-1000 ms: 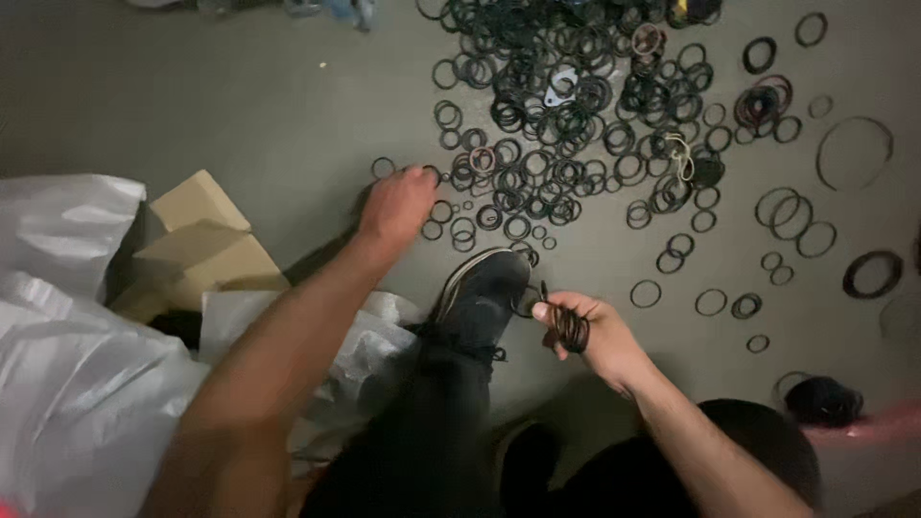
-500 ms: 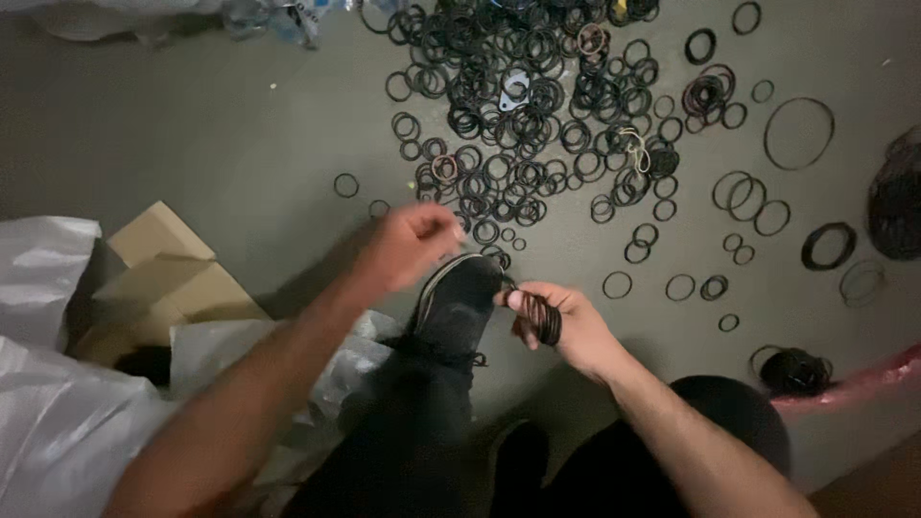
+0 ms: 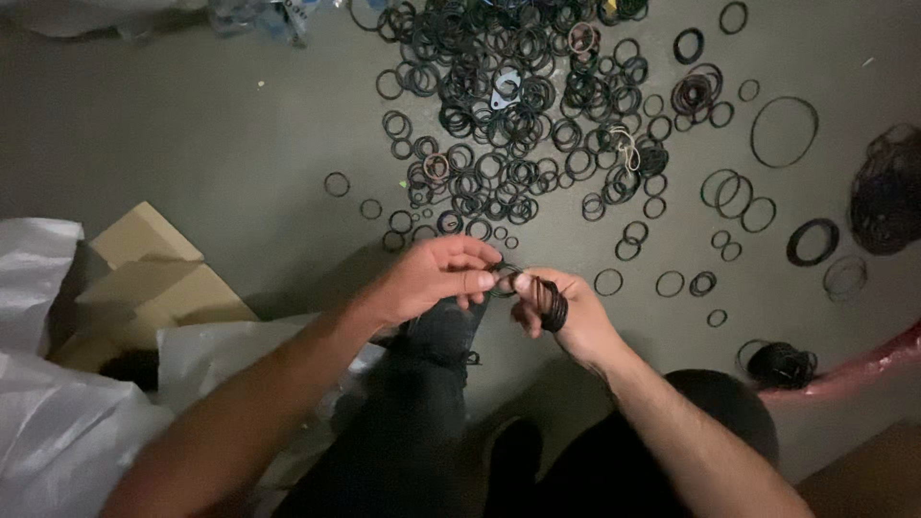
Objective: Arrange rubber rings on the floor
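My left hand (image 3: 436, 276) pinches a small black rubber ring (image 3: 501, 270) between thumb and fingers, right against my right hand. My right hand (image 3: 566, 312) carries a stack of black rings (image 3: 551, 305) threaded over its fingers and meets the left hand at the small ring. Both hands hover above my dark shoe (image 3: 443, 331) and trouser leg. A wide scatter of several black rubber rings (image 3: 499, 144) of different sizes lies on the grey floor beyond the hands.
An open cardboard box (image 3: 144, 278) and white plastic sheeting (image 3: 58, 432) sit at left. A large thin ring (image 3: 784, 132) and a dark tangled bundle (image 3: 887, 192) lie at right. A coil of rings (image 3: 782, 364) rests beside a red strip (image 3: 863, 364).
My left hand came back from the ring pile on the floor with a small ring and now meets my right hand. The view shifted slightly toward the pile.
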